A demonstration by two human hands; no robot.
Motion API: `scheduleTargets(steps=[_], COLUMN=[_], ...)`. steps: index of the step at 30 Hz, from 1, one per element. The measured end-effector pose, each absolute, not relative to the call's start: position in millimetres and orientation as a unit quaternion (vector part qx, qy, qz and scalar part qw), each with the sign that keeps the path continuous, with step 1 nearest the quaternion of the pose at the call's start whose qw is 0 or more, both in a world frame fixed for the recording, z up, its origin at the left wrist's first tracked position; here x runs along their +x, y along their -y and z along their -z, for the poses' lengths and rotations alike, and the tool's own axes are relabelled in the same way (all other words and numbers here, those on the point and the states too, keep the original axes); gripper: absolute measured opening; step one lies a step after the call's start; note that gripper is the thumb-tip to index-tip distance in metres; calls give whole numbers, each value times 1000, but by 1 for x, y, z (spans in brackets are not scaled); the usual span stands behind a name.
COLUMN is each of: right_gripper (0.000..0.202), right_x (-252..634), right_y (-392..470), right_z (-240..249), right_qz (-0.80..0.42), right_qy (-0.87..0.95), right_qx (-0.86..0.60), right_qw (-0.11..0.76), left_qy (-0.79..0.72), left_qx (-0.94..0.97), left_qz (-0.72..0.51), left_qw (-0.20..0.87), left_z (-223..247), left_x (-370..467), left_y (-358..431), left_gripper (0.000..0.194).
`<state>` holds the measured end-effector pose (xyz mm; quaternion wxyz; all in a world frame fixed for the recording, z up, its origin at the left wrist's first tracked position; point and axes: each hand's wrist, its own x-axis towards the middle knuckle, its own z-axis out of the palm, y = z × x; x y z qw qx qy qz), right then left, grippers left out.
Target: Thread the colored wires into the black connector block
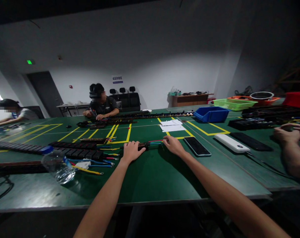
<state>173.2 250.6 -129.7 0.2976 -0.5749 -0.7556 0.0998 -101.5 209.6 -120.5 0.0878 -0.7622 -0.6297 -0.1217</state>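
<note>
- Left hand (133, 150) lies palm down over the black bundle (143, 145), thumb on the near side and fingers across the top; the undersides are hidden, so I cannot tell how firmly it is clamped. Its forearm comes up from the near edge pointing to about 1 o'clock.
- From that hand, the bundle's long axis runs towards 3 o'clock, tipped very slightly to 2, and red and green wires (155, 141) leave its end along the same line, low over the green table (150, 185).
- Right hand (174, 145) meets those wires at their far tips, thumb and fingertips brought together on them. Wrist bent a little, it points to about 10 o'clock, with the forearm slanting in from 4.
- So the left is nearer the black body and the right nearer the wire tips, with a short bare stretch of wire between.
- Just beside the right hand, at 3 o'clock, lies a phone (197, 146).
- Farther off, at 12 o'clock from the right hand, are white papers (172, 125); beyond, towards 2, sits a blue bin (211, 114).
</note>
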Motion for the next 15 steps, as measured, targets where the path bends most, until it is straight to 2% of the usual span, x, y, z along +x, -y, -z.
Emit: scheduleTargets(steps=[4, 9, 15], right_gripper=[37, 37, 36], right_x=[174, 173, 168], right_y=[-250, -247, -239], right_z=[133, 138, 136], right_qz=[-118, -102, -62], right_qy=[726, 685, 700], right_qx=[-595, -652, -645], right_qw=[324, 308, 299], left_qy=[628, 631, 632], left_qx=[-763, -760, -760], left_qz=[128, 131, 130], left_qw=[83, 83, 74], left_z=[121, 121, 120], left_x=[-102, -102, -103], left_y=[-209, -207, -205], left_gripper=[63, 62, 64])
